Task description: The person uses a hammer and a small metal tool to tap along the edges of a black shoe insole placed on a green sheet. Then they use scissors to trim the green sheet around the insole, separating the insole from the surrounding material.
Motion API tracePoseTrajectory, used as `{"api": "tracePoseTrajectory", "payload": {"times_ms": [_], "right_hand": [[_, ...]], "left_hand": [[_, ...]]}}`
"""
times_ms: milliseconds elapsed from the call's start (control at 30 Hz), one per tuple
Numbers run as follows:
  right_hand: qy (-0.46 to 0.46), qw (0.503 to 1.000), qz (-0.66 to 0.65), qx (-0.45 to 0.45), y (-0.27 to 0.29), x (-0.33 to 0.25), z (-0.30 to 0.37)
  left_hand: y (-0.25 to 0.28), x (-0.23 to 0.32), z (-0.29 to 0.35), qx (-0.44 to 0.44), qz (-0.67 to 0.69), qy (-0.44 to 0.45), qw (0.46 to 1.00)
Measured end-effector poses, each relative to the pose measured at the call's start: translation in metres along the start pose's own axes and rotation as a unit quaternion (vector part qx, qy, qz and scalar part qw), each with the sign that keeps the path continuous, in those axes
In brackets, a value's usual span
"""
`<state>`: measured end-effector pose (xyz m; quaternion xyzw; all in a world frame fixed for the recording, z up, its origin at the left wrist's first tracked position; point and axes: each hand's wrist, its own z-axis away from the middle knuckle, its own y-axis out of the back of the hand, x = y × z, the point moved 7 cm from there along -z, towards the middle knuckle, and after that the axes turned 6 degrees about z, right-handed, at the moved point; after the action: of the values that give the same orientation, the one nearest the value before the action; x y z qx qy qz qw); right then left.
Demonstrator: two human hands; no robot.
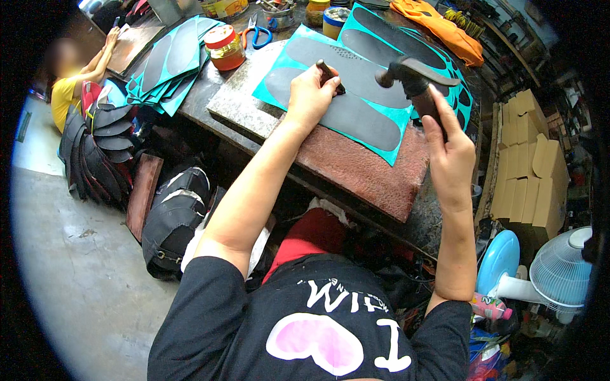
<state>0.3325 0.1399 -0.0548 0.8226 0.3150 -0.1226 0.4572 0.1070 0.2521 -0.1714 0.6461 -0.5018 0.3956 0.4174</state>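
My left hand (310,94) holds a short dark punch tool (330,75) upright on a dark grey insole-shaped piece (359,114). That piece lies on a teal sheet (279,66), which rests on a reddish-brown slab (368,171). My right hand (450,152) grips the handle of a dark hammer (413,73), raised above the sheet with its head to the right of the punch. More grey insole shapes on teal sheets (375,44) lie behind.
A red-lidded jar (223,47), blue-handled scissors (257,32) and tins stand at the back of the bench. A stack of teal sheets (168,60) lies left. Another person in yellow (70,89) sits far left. Cardboard boxes (527,165) and fans (559,267) stand right.
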Motion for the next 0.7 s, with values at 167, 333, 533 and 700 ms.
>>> {"api": "tracePoseTrajectory", "payload": {"times_ms": [167, 333, 533, 700], "right_hand": [[0.082, 0.993, -0.03, 0.085, 0.02, -0.026, 0.001], [0.05, 0.988, 0.146, 0.0, -0.021, -0.004, 0.007], [0.018, 0.999, 0.043, 0.019, 0.007, 0.011, 0.007], [0.076, 0.992, -0.016, 0.097, 0.033, -0.018, 0.005]], "left_hand": [[-0.014, 0.036, 0.012, 0.009, -0.163, -0.165, 0.973], [-0.023, 0.036, 0.018, 0.03, -0.225, -0.19, 0.955], [-0.009, -0.007, 0.002, 0.024, 0.138, 0.043, 0.989], [-0.018, 0.028, 0.012, -0.011, -0.112, -0.136, 0.984]]}}
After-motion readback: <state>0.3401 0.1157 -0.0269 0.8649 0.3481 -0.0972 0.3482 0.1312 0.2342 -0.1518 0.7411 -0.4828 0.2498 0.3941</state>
